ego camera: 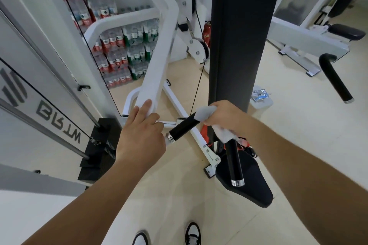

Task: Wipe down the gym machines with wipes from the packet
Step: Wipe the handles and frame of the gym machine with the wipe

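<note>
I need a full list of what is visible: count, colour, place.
wipe: one, white, around the handle bend
handle grips: two, black, centre
machine frame: one, white, centre left
back pad: one, black, centre
seat: one, black, lower right
weight stack: one, black, left
water bottle packs: many, red and green, back left
wipe packet: one, blue-white, floor right
shoes: two, black-white, bottom edge
left hand: one, fingers on the frame
right hand: one, grips the wipe

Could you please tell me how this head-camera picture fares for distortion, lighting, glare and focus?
Head view: wide-angle stretch splays the white beam; the light is even, with faint shadows on the floor; there is small glare on the chrome cap; the water bottles behind look soft, while the handle and wipe are crisper.
</note>
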### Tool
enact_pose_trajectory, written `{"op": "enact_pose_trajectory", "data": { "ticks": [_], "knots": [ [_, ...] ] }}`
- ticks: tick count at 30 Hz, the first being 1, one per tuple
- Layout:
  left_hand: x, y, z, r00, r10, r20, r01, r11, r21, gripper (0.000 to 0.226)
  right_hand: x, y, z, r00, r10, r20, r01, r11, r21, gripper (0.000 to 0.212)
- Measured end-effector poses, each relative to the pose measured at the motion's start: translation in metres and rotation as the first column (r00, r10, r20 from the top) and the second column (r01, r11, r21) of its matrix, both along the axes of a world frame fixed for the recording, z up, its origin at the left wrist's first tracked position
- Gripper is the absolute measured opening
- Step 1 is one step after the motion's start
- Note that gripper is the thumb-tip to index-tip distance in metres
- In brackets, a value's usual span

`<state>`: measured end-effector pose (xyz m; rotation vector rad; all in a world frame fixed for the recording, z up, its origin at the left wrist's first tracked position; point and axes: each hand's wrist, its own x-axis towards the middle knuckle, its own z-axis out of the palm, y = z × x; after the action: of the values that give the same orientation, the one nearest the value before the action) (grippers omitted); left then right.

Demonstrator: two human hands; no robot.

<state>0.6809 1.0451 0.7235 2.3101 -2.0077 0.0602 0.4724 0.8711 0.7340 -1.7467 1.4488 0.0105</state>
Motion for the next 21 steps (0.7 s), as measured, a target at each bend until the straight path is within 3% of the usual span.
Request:
{"op": "enact_pose_trajectory", "data": {
  "ticks": [2, 5, 7, 10, 13, 19, 21],
  "knots": [
    [0.0, 0.0, 0.0, 1.0, 0.008, 0.004, -0.008, 1.0, -0.004, 0.036, 0.006, 0.02, -0.012, 0.99, -0.075, -0.121, 0.021, 0.92, -0.392, 0.016],
    [0.0, 0.001, -0.002, 1.0, 0.006, 0.001, -0.006, 1.0, -0.028, 0.032, 0.012, 0.042, -0.019, 0.966, -0.176, -0.189, 0.017, 0.773, -0.634, 0.015],
    [0.001, 0.0, -0.003, 1.0, 0.002, -0.001, -0.002, 0.999, -0.036, 0.031, 0.01, 0.044, -0.021, 0.959, -0.236, -0.157, 0.088, 0.774, -0.627, 0.015],
    [0.0, 0.0, 0.0, 1.0, 0.006, -0.01, -0.006, 1.0, -0.012, 0.035, -0.003, 0.047, -0.026, 0.955, -0.297, -0.004, 0.268, 0.868, -0.417, 0.02],
    [0.0, 0.0, 0.001, 1.0, 0.008, -0.014, -0.008, 1.0, 0.013, 0.043, -0.021, 0.071, -0.041, 0.916, -0.381, 0.127, 0.401, 0.863, -0.308, 0.028],
    [0.0, 0.002, 0.001, 1.0, -0.017, -0.016, 0.017, 1.0, 0.001, 0.057, -0.046, 0.125, -0.059, 0.874, -0.482, 0.058, 0.473, 0.818, -0.328, 0.033],
    [0.0, 0.002, 0.001, 1.0, -0.019, -0.013, 0.019, 1.0, 0.004, 0.052, -0.051, 0.138, -0.064, 0.876, -0.481, 0.036, 0.463, 0.818, -0.34, 0.028]
  ]
}}
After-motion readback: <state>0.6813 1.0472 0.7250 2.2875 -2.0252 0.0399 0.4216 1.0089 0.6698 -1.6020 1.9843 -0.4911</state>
